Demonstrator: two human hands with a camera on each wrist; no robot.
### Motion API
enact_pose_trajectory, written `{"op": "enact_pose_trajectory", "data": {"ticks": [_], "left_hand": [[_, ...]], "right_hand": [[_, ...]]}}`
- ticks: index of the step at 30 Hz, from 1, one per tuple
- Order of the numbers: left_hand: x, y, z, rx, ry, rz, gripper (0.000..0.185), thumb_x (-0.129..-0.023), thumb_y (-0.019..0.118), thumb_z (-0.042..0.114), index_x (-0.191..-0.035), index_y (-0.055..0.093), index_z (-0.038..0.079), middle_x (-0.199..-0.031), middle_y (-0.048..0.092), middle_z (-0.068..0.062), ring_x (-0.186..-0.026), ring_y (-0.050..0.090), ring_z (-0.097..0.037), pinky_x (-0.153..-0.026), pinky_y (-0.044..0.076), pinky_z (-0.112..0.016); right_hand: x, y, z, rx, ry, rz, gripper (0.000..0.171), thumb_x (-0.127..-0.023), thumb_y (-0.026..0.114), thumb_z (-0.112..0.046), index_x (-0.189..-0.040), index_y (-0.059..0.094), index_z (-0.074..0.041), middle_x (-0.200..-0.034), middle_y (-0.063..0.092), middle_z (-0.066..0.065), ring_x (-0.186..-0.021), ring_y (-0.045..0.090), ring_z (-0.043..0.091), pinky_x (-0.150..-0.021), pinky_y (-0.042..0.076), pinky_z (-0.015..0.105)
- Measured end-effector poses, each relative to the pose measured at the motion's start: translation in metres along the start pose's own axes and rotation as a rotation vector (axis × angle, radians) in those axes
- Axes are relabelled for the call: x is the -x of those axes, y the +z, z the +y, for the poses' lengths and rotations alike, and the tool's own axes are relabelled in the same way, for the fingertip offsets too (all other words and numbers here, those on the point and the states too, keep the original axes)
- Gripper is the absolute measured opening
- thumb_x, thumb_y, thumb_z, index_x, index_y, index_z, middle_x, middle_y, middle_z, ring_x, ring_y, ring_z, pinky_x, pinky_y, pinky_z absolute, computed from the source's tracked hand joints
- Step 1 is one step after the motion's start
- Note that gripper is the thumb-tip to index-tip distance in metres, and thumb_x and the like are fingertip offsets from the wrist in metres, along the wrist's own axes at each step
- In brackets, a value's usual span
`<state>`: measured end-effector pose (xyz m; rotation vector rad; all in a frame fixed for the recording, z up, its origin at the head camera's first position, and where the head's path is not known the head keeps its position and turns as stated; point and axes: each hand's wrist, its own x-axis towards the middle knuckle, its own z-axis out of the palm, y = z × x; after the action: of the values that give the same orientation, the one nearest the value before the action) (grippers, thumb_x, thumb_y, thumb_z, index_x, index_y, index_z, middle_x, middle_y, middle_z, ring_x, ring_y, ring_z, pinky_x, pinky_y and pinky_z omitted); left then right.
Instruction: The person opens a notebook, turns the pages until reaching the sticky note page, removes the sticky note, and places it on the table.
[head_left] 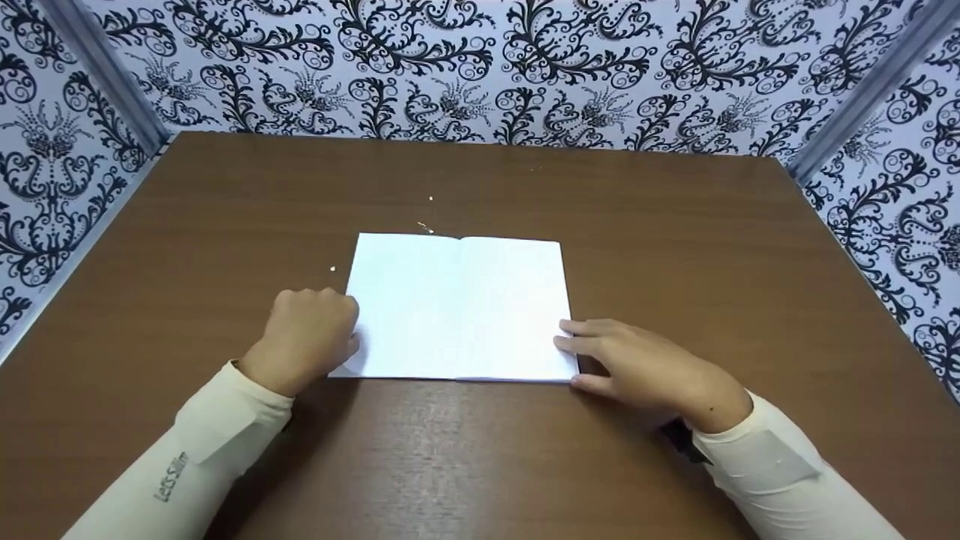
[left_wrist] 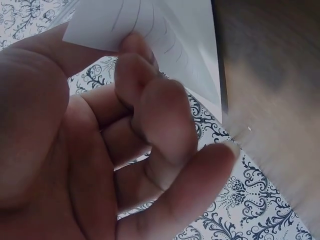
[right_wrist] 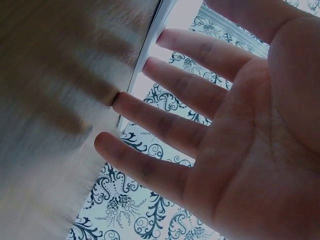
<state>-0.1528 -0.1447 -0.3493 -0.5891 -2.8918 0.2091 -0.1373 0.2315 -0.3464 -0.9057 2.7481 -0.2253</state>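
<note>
One open notebook [head_left: 459, 306] was recorded lying flat near the middle of the brown table [head_left: 675, 225], its two white pages spread to either side of a central fold. Two hands were counted at its near corners. The left hand [head_left: 306, 337] was seen with its fingers curled over the near left corner of the left page; in the left wrist view the fingertips [left_wrist: 134, 47] were found pinching a lifted sheet edge bearing faint ruled lines, so this hand was logged as holding the page corner. The right hand [head_left: 645, 366] was laid at the near right corner with fingers straight and slightly spread, the fingertips [right_wrist: 155, 65] touching the page edge, nothing gripped. The step in hand was judged to be the taking up of a left-hand leaf while the right side was steadied. The next move was judged to call for a single sheet being separated from those beneath before it was carried across the fold, the flat hand keeping the notebook from sliding on the smooth table. How many sheets were caught in the pinch could not be told. Three or so small pale specks [head_left: 427, 225] were counted on the table beyond and to the left of the notebook. Patterned black-and-white walls [head_left: 480, 67] were noted on three sides.
</note>
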Motion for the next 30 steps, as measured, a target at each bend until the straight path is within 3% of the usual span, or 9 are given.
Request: {"op": "enact_pose_trajectory", "data": {"ticks": [10,18,22,25,30], "left_hand": [[0.001,0.003,0.001,-0.002,-0.003,-0.008,0.032,-0.078,0.075,0.015,-0.056,0.053,0.005,-0.05,0.051,-0.01,-0.045,0.041,-0.017,-0.04,0.041,-0.04],[0.003,-0.002,0.003,-0.058,-0.016,-0.02,0.044,-0.079,0.072,0.015,-0.05,0.04,0.01,-0.048,0.031,0.002,-0.05,0.023,-0.013,-0.039,0.024,-0.03],[0.003,-0.004,0.004,-0.055,-0.03,-0.043,0.042,-0.08,0.072,0.018,-0.051,0.044,0.009,-0.047,0.037,0.0,-0.049,0.027,-0.014,-0.039,0.027,-0.031],[0.002,-0.003,0.007,-0.057,-0.022,0.007,0.039,-0.081,0.073,0.019,-0.054,0.048,0.007,-0.047,0.042,-0.003,-0.048,0.03,-0.014,-0.039,0.03,-0.033],[-0.004,-0.003,0.022,-0.081,-0.004,0.2,0.036,-0.08,0.079,0.028,-0.065,0.057,0.004,-0.053,0.054,-0.01,-0.043,0.049,-0.021,-0.039,0.04,-0.04]], "right_hand": [[-0.001,0.003,0.0,-0.001,0.003,0.0,0.052,-0.096,0.066,-0.029,-0.142,0.056,-0.007,-0.153,0.048,0.013,-0.14,0.046,0.036,-0.111,0.04,0.053],[-0.001,0.003,0.0,0.005,-0.015,0.015,0.051,-0.096,0.067,-0.029,-0.14,0.057,-0.005,-0.152,0.049,0.014,-0.139,0.047,0.036,-0.111,0.04,0.053],[0.0,0.003,0.0,0.008,-0.011,0.013,0.052,-0.096,0.066,-0.03,-0.141,0.057,-0.006,-0.152,0.048,0.014,-0.14,0.047,0.036,-0.111,0.04,0.053],[0.001,0.002,0.0,0.009,-0.007,0.009,0.052,-0.096,0.066,-0.03,-0.141,0.056,-0.006,-0.153,0.048,0.013,-0.14,0.046,0.035,-0.111,0.04,0.053],[0.002,0.002,0.0,0.004,-0.003,0.005,0.052,-0.097,0.065,-0.03,-0.142,0.055,-0.006,-0.153,0.047,0.012,-0.141,0.045,0.035,-0.111,0.039,0.052]]}}
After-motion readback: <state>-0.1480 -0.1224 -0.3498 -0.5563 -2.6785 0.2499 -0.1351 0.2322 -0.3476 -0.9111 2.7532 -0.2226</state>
